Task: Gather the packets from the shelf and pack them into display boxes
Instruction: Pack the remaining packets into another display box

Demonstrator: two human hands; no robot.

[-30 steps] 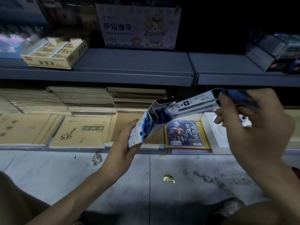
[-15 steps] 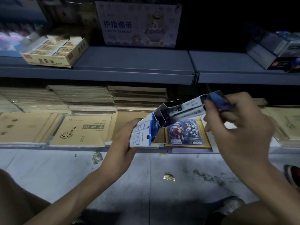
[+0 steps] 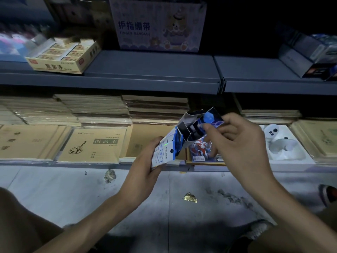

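head | display box [image 3: 165,152] mid-scene, tilted, above near edge of lower shelf [image 3: 73,164] | left hand [image 3: 144,170] fingers clamped round its lower end | right hand [image 3: 240,143] fingers pinching its blue upper flap [image 3: 212,118]

Dim interior: two-tier grey metal shelving unit [image 3: 151,68] above a pale, scuffed tiled floor [image 3: 54,194]; a crumpled gold foil scrap [image 3: 190,197] lies on the tiles.
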